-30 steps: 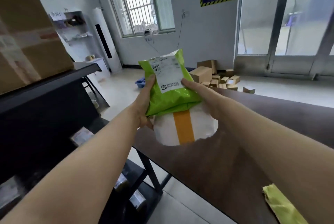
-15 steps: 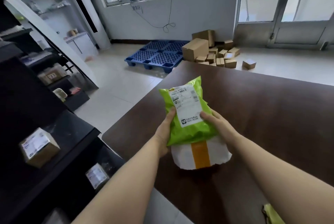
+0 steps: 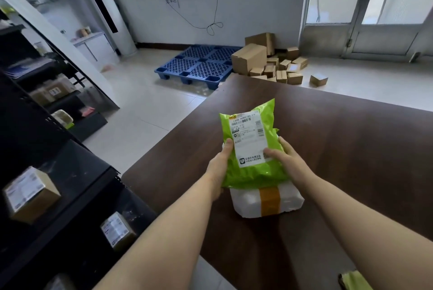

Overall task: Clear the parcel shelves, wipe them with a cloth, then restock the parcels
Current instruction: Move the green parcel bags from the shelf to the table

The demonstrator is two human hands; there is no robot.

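**Fingers grasp a two-parcel stack at the table**

Fingers (image 3: 228, 147) of both hands are curled round the green parcel (image 3: 254, 176). The left hand (image 3: 218, 168) takes its 9 o'clock side and the right hand (image 3: 289, 163) its 3 o'clock side, each thumb pressed on the white label. Under it lies the white parcel (image 3: 248, 204) with its brown tape band, showing at the 6 o'clock end. The stack sits at frame centre, near the 9 o'clock edge of the table (image 3: 356, 149). Whether the white parcel already rests on the wood or hangs just above it, I cannot tell.

This looks like the clearing step: parcels come off the shelves (image 3: 77, 182) and are parked on the table. It is not finished, since two boxes (image 3: 30, 193) are left on the shelves at 8 o'clock. The next move calls for letting the stack settle flat, releasing both hands without sliding the slick green parcel off the white one, then turning toward 8 o'clock for the boxes. A yellow-green scrap (image 3: 356, 281) lies at 5 o'clock; cloth or bag, I cannot say.

A second ago the stack was held high in the air with the window behind it. Half a second ago it was lower, over the table. Now it is lower again, the grasp unchanged, and the view has tipped further down.
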